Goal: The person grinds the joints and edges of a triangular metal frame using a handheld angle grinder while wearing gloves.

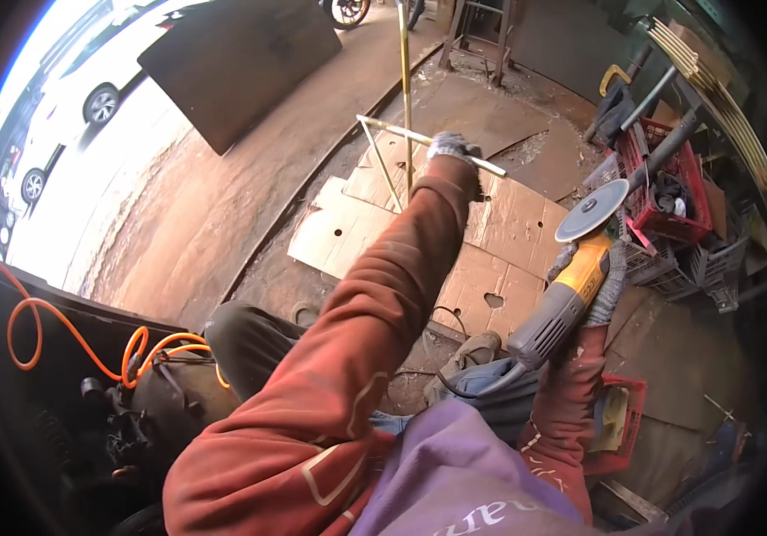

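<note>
My left hand [451,147], in a grey glove, stretches far forward with its fingers wrapped round the crossbar of a thin metal frame [406,85]. Long, narrow bars run from that crossbar, one rising toward the top of the view. My gloved right hand [614,281] grips a yellow and grey angle grinder [551,317] near its head. The grinder's large round disc [592,211] points away from me, apart from the frame. Blur hides whether the disc turns. Flattened cardboard [508,228] with punched holes lies on the floor below both hands.
A red crate [703,201] filled with odds and ends stands at the right, beside long metal bars [683,54]. The grinder's dark cord [462,391] hangs by my shoe. An orange hose [26,304] coils at left. Another red crate [638,420] sits near my right arm.
</note>
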### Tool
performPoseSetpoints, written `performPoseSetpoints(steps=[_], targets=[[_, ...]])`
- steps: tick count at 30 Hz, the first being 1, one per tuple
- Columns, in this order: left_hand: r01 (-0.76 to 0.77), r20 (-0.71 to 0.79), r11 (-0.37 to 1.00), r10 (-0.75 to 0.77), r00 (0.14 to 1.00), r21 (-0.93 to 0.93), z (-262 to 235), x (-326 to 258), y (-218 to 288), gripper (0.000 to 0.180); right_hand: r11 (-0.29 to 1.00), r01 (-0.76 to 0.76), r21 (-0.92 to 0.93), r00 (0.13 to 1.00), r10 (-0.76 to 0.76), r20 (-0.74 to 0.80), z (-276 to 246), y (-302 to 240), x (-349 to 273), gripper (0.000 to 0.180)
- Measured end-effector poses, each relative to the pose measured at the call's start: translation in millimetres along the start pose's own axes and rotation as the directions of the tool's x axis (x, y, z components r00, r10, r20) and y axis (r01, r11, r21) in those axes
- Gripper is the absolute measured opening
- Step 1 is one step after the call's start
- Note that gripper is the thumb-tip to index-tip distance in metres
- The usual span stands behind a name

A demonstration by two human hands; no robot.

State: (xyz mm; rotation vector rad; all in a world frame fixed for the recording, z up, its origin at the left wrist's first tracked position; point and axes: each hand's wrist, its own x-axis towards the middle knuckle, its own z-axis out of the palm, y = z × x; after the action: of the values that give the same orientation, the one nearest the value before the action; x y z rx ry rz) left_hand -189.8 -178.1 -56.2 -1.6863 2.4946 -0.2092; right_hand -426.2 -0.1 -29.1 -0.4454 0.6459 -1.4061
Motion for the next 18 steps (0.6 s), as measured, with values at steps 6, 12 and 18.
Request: performPoseSetpoints(steps=[6,12,18], targets=[[0.151,0.193,-0.211,-0.197,0.961,-0.966,31,-36,9,0.016,0.996,0.08,0.033,0.994,-0.082,0.07,0,-14,-5,0.058],[0.135,0.33,-0.828,-0.064,0.942,-0.545,8,-110,-24,0.011,0.998,-0.031,-0.057,0.999,0.033,0.032,7,-8,-7,0.054],[0.329,0.439,-0.634,-0.018,0.898,-0.7,-49,-175,-99,0.016,0.987,0.15,-0.058,0.981,-0.142,0.133,7,-2,-24,0.051]])
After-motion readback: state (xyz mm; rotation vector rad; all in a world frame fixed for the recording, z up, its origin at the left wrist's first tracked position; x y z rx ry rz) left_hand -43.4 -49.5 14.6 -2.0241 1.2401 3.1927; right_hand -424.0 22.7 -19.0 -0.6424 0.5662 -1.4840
